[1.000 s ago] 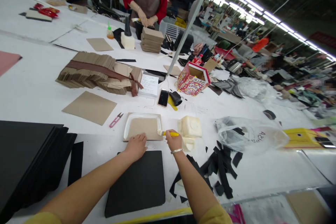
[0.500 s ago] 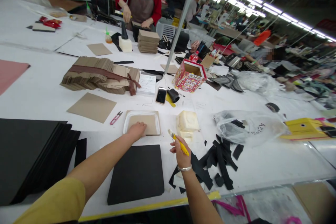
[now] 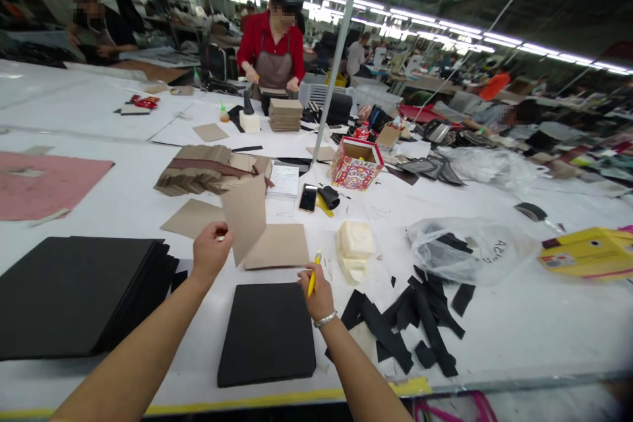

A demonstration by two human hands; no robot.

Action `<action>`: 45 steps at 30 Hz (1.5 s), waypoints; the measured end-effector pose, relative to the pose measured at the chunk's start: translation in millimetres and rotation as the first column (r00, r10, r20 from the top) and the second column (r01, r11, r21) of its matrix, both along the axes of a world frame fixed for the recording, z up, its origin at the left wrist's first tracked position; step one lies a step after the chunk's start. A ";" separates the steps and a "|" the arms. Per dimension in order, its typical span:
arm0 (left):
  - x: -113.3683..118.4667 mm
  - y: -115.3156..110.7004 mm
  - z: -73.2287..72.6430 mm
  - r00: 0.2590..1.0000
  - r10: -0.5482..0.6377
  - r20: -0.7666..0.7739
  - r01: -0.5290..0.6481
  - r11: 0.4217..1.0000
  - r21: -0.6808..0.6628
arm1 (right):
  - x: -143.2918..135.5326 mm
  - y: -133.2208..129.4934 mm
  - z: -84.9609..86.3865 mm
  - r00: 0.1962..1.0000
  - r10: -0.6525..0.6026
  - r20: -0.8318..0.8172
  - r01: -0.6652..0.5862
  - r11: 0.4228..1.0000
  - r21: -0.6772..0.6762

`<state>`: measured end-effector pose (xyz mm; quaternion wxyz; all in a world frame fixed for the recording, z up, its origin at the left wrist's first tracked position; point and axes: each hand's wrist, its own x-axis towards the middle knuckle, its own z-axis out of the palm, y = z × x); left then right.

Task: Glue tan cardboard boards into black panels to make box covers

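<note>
My left hand [image 3: 211, 252] pinches the edge of a thin beige cardboard sheet [image 3: 246, 217], lifted and tilted above the table. Behind and to the right of that sheet lies another beige cardboard piece [image 3: 281, 245], flat. My right hand [image 3: 317, 291] grips a yellow-handled brush [image 3: 313, 277], its tip pointing away from me. Just below, a black square panel stack [image 3: 267, 336] lies between my forearms, close to the right hand. A cream-coloured block-like container [image 3: 355, 241] stands right of the brush; what is inside it cannot be seen.
Black panels [image 3: 74, 290] are piled at left. A tied bundle of beige boards [image 3: 198, 168], a phone [image 3: 308, 198] and a patterned red box [image 3: 357, 165] stand farther back. Black scraps [image 3: 390, 323] and a plastic bag [image 3: 465, 247] lie right. A co-worker [image 3: 271, 46] stands across the table.
My left hand was resting on a cardboard piece with a white border; now it holds a sheet up and farther left. The brush has moved slightly left. My view has tilted upward.
</note>
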<state>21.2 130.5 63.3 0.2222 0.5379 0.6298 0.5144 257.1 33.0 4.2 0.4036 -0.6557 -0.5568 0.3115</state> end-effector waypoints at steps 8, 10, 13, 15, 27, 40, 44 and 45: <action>8.4 -69.8 -18.3 0.546 0.107 0.831 0.041 0.987 -0.154 | -51.5 8.0 -0.6 0.982 -0.102 -0.158 0.112 0.992 0.054; 13.7 -84.1 -23.7 0.503 0.118 0.856 0.074 0.981 -0.179 | -53.9 3.6 -1.0 0.967 -0.111 -0.229 0.131 0.989 0.072; 12.6 -98.1 -26.1 0.486 0.096 0.868 0.142 0.972 -0.187 | -51.4 -5.5 3.3 0.948 -0.102 -0.301 0.139 0.985 0.102; 4.2 -102.3 -27.3 0.476 0.083 0.875 0.156 0.972 -0.177 | -44.9 -12.8 8.4 0.943 -0.072 -0.325 0.116 0.986 0.116; -45.6 -169.6 -109.6 0.886 0.092 0.455 0.209 0.796 -0.567 | 26.0 -83.0 -26.7 0.967 0.194 0.162 -0.178 0.978 -0.109; -34.0 -147.8 -148.1 0.962 0.089 0.259 0.103 0.759 -0.643 | 16.2 -69.6 -77.4 0.882 0.120 0.456 -0.038 0.982 -0.186; -34.3 -147.3 -159.0 0.961 0.102 0.255 0.095 0.749 -0.656 | 16.3 -67.1 -90.1 0.867 0.107 0.487 -0.020 0.984 -0.179; -34.4 -147.6 -160.4 0.962 0.105 0.254 0.092 0.749 -0.657 | 16.5 -66.5 -92.3 0.865 0.109 0.490 -0.022 0.983 -0.181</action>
